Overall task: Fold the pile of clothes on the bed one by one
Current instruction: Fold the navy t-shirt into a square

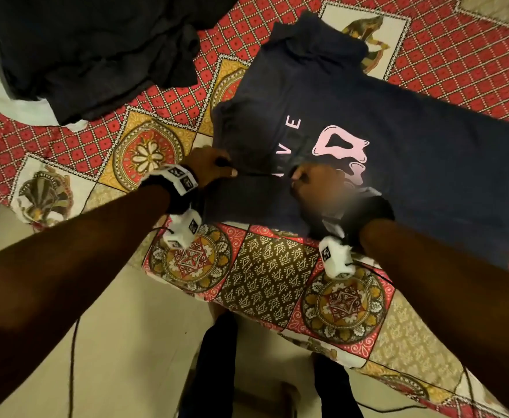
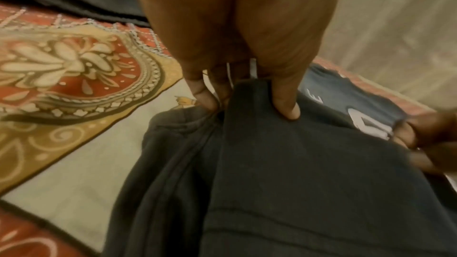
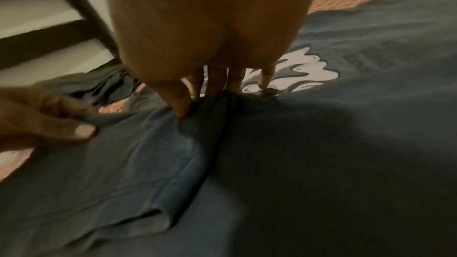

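Note:
A dark navy T-shirt [image 1: 382,140] with white letters and a pink print lies spread on the patterned bedspread [image 1: 265,285]. Its near part is folded up over the print, and both hands hold that folded edge. My left hand [image 1: 214,165] pinches the fabric's left end between thumb and fingers, as the left wrist view shows on the navy T-shirt [image 2: 296,163] under my left hand [image 2: 247,101]. My right hand [image 1: 310,182] pinches the edge beside the print; in the right wrist view my right hand [image 3: 197,101] grips the navy T-shirt [image 3: 321,144].
A heap of dark clothes [image 1: 96,52] lies at the far left of the bed. The bed's near edge [image 1: 187,285] drops to a beige floor [image 1: 120,342], where my legs stand. A cable hangs from each wrist.

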